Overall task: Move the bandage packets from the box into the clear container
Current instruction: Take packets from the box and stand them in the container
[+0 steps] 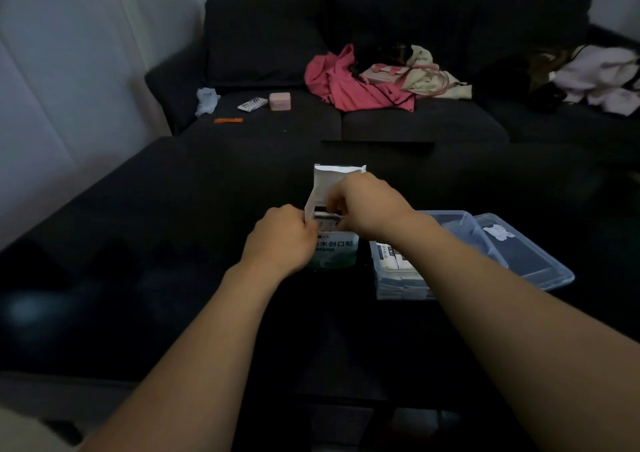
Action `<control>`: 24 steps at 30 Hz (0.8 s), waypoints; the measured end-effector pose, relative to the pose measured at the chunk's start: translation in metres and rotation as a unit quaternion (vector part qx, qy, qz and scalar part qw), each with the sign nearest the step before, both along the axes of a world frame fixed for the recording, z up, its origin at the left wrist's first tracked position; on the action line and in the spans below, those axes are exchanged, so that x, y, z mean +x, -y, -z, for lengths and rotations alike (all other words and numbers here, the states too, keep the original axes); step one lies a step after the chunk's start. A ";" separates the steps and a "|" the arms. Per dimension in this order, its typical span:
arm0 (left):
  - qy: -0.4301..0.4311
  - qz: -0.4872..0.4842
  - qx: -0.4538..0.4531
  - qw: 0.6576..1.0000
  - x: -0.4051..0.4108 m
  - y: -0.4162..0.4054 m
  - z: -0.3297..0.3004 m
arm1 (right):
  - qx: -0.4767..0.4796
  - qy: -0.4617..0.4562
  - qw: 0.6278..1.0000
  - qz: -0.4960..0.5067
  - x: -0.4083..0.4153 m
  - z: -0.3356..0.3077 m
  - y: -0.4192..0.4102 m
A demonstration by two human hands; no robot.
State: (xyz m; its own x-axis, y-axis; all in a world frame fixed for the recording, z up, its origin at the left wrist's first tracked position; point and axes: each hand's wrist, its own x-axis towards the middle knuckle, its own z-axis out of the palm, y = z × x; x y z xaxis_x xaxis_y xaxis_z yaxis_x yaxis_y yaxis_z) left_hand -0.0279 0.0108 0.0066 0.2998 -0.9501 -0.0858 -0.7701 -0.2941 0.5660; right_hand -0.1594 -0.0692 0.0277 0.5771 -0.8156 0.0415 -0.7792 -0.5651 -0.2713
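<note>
A white and green bandage box (335, 250) stands on the black table (173, 243), its top flap (334, 177) open and raised. My left hand (282, 238) grips the box's left side. My right hand (367, 205) reaches into the open top, its fingers curled around bandage packets (325, 216) inside the opening. To the right sits the clear container (460, 229), with several white packets (394, 261) lying in its near end. My right forearm crosses over part of the container.
The container's clear lid (526, 250) lies beside it on the right. Behind the table is a dark sofa (270, 42) with red clothing (349, 84), a pink case (280, 100), a small tube (252, 103) and an orange strip (228, 120).
</note>
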 end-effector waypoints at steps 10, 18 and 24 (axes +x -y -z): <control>0.015 0.003 -0.010 1.000 0.000 -0.002 0.003 | -0.085 -0.060 0.994 -0.026 0.005 0.000 -0.007; 0.036 -0.022 -0.021 0.999 0.004 -0.001 0.007 | -0.116 -0.037 0.992 -0.025 0.005 -0.002 -0.008; 0.055 -0.041 -0.018 0.997 0.005 0.002 0.009 | -0.150 0.076 0.986 -0.022 -0.007 -0.027 -0.009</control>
